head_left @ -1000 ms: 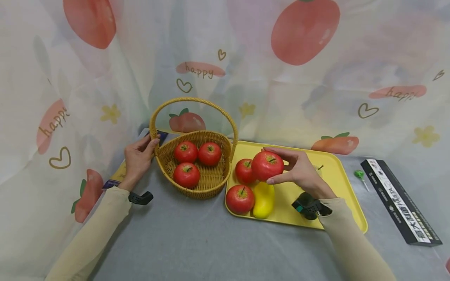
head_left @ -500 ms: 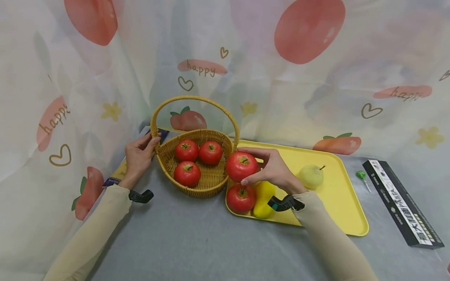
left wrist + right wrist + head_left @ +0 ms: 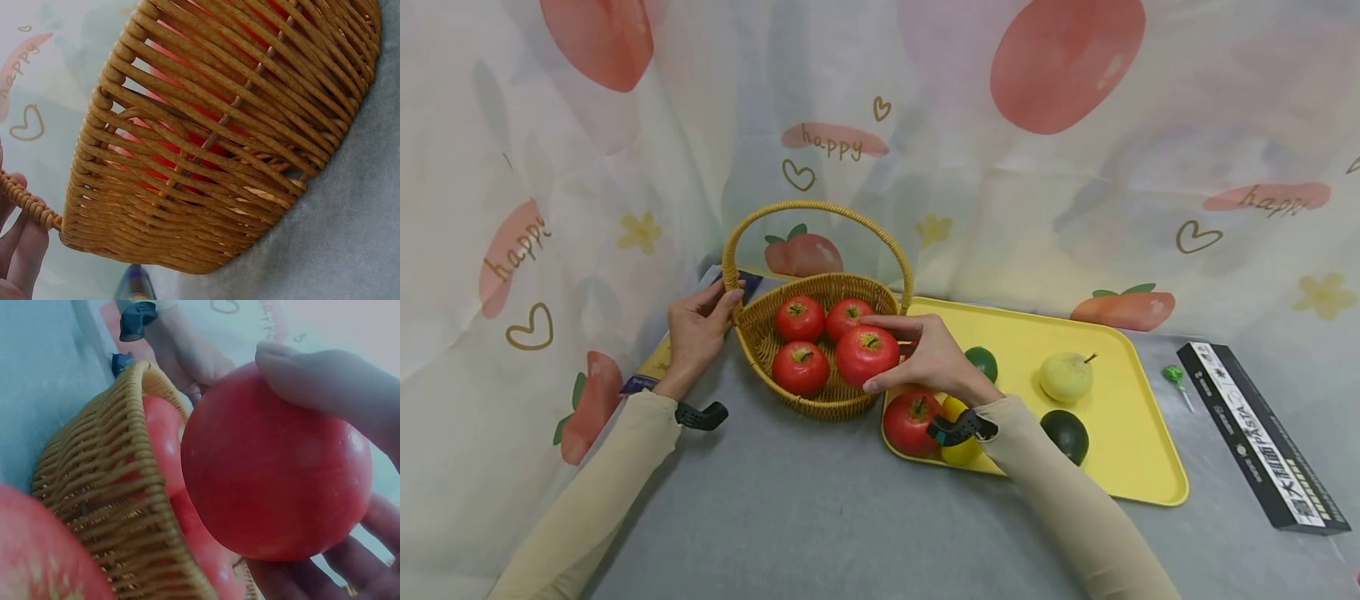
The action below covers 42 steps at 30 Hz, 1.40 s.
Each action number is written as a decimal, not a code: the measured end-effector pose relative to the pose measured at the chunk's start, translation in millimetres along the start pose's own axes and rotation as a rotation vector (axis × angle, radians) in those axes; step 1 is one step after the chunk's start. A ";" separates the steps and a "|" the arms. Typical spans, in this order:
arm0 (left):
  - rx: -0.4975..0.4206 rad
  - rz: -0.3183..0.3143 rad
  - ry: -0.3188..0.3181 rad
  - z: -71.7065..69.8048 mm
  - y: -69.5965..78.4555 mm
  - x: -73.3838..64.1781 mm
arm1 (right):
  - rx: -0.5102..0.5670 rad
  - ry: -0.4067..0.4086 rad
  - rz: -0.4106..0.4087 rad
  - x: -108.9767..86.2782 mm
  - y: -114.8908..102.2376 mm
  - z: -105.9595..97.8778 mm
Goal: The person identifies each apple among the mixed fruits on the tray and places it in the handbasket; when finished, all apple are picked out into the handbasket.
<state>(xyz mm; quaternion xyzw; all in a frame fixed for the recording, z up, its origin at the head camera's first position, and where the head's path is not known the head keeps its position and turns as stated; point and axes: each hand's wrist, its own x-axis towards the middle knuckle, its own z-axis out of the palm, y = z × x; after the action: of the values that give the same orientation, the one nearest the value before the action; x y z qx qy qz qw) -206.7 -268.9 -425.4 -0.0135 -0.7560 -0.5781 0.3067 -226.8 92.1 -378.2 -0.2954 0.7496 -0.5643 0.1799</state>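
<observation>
My right hand (image 3: 934,354) grips a red apple (image 3: 867,356) over the right part of the wicker basket (image 3: 835,410). In the right wrist view the held apple (image 3: 278,469) fills the middle, thumb on one side and fingers on the other. My left hand (image 3: 697,329) pinches the left foot of the basket's arched handle (image 3: 817,205); its fingers (image 3: 28,253) show around the handle in the left wrist view. Inside the basket lie three red apples, one at the back left (image 3: 799,317), one in front (image 3: 801,369), and one partly hidden behind the held apple (image 3: 847,315).
Right of the basket, a yellow tray (image 3: 1135,450) carries another red apple (image 3: 913,423), a yellow fruit (image 3: 958,452) partly covered by my wrist, a pale green pear (image 3: 1066,377) and dark green fruits (image 3: 1065,436). Farther right are a green lollipop (image 3: 1173,374) and a long black box (image 3: 1262,437).
My right hand has carried the apple leftward from above the tray to over the basket, uncovering the pear and dark green fruits. The left hand keeps its hold on the handle.
</observation>
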 end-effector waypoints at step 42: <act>0.014 0.006 0.019 1.0 3.0 0.9 | -0.315 0.030 0.045 31.9 6.9 30.3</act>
<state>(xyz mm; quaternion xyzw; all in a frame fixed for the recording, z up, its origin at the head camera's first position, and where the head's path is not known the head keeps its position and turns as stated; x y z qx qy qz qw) -206.8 -267.3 -422.5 -0.0081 -0.7569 -0.5722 0.3157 -234.5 50.3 -391.8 -0.2945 0.8379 -0.4399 0.1329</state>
